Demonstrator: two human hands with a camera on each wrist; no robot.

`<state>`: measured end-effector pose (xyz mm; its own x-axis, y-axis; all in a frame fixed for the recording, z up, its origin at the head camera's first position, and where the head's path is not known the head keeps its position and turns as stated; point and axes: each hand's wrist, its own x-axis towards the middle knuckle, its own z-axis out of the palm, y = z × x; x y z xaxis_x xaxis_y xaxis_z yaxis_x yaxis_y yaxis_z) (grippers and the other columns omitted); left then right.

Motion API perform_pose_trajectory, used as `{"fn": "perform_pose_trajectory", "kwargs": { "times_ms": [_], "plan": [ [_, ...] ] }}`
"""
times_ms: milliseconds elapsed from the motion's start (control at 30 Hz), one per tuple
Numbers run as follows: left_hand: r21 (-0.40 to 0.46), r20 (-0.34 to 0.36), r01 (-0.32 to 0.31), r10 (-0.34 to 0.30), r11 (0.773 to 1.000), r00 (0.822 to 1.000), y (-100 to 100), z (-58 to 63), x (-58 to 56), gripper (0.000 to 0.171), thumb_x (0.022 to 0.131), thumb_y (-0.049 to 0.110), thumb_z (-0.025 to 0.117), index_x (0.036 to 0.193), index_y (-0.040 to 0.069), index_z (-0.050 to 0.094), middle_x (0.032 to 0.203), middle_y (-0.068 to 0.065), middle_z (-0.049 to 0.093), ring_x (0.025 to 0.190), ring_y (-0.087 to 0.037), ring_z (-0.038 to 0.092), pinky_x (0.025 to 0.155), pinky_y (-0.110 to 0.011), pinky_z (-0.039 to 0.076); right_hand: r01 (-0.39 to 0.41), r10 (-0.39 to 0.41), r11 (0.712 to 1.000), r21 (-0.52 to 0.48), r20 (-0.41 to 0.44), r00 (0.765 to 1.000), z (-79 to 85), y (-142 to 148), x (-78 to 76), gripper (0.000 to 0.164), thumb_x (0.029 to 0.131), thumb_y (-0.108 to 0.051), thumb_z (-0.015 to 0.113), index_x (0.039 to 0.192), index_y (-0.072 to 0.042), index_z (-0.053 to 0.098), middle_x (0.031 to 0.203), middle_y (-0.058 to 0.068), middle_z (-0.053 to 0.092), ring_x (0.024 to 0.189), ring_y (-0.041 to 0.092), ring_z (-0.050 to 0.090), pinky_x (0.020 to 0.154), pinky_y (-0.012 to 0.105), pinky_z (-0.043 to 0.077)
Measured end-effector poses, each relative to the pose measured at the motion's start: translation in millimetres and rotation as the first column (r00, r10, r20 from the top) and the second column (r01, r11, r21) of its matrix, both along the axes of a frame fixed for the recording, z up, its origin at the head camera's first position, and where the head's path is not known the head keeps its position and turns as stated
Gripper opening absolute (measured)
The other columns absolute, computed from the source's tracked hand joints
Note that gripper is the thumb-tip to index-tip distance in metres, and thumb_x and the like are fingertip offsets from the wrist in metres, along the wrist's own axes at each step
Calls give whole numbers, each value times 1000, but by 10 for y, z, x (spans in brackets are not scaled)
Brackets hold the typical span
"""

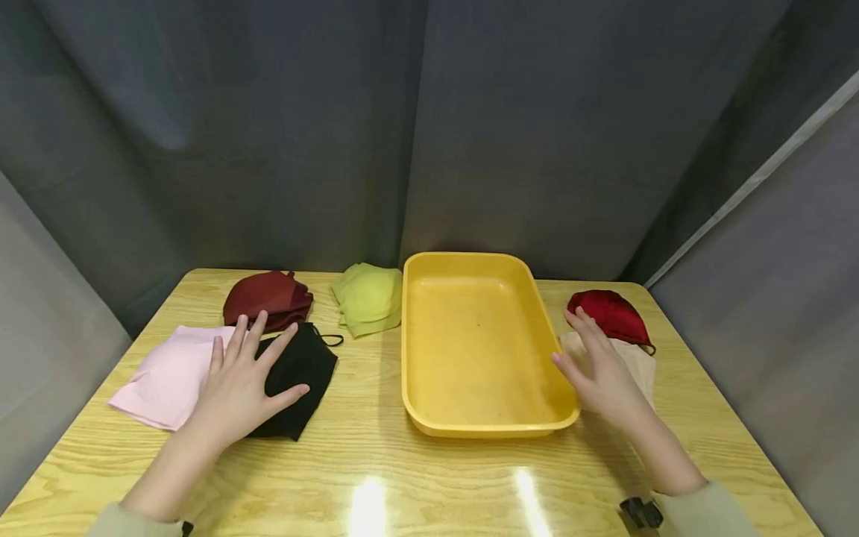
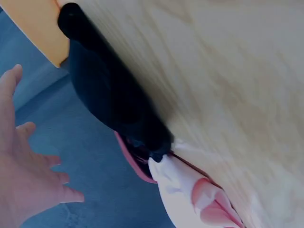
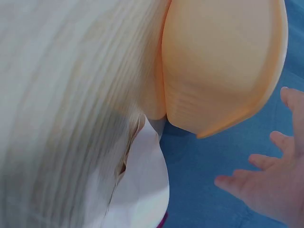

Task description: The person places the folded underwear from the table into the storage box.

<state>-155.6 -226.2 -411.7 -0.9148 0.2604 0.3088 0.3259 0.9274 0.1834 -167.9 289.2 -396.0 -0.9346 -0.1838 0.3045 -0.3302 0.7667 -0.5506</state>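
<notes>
Black cloth piece [image 1: 302, 380]: flat on the left half of the table [image 1: 322, 477], thin loop at its far right corner. Pink cloth piece [image 1: 174, 373] just left of it. Left hand [image 1: 238, 380] above the two, fingers spread, holding nothing; left wrist view shows a gap between hand and cloth.

Yellow tray [image 1: 476, 328]: right of center, no cloth inside. Beige cloth piece [image 1: 640, 365] just right of the tray. Right hand [image 1: 600, 373] over the beige piece, near the tray's right rim, fingers apart, nothing in it; right wrist view shows it clear of both.

Further out: dark red cloth piece [image 1: 255, 298] behind the black and pink ones. Yellow-green cloth piece [image 1: 370, 298] just left of the tray's far end. Bright red cloth piece [image 1: 611, 313] at the beige one's far edge. Gray curtain [image 1: 268, 134] behind the table.
</notes>
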Motion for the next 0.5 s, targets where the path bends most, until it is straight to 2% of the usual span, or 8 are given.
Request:
{"fn": "perform_pose_trajectory", "kwargs": {
  "times_ms": [133,267,367,500],
  "plan": [
    [-9,-9,26,-26,1000,1000,-59,-37,-121,89,77,63,65,150,32,25,158,-16,9,144,-36,-3,109,-67,3,-31,32,999,-29,35,999,-28,-8,-127,71,93,-31,60,151,-25,20,156,12,19,136,42,26,99,67,31],
    [-2,-3,81,-81,997,997,-129,-65,-225,90,76,58,69,150,30,26,157,-17,12,144,-39,2,110,-64,2,-45,59,993,-108,127,990,-55,-13,-234,71,95,-33,57,152,-24,17,155,14,20,136,43,27,97,62,37],
    [2,13,135,-135,991,991,-176,-93,-298,89,77,56,69,150,30,24,157,-16,13,144,-39,4,111,-63,3,-40,72,986,-161,200,977,-85,-2,-296,72,95,-35,56,152,-23,14,156,14,17,137,45,25,99,59,37],
    [-12,53,192,-191,981,980,-241,-143,-398,88,79,57,67,150,32,22,156,-16,14,143,-39,6,113,-61,2,-38,101,973,-227,272,957,-138,20,-368,75,95,-36,55,153,-19,11,157,15,14,139,45,19,103,59,31]
  ]
}}
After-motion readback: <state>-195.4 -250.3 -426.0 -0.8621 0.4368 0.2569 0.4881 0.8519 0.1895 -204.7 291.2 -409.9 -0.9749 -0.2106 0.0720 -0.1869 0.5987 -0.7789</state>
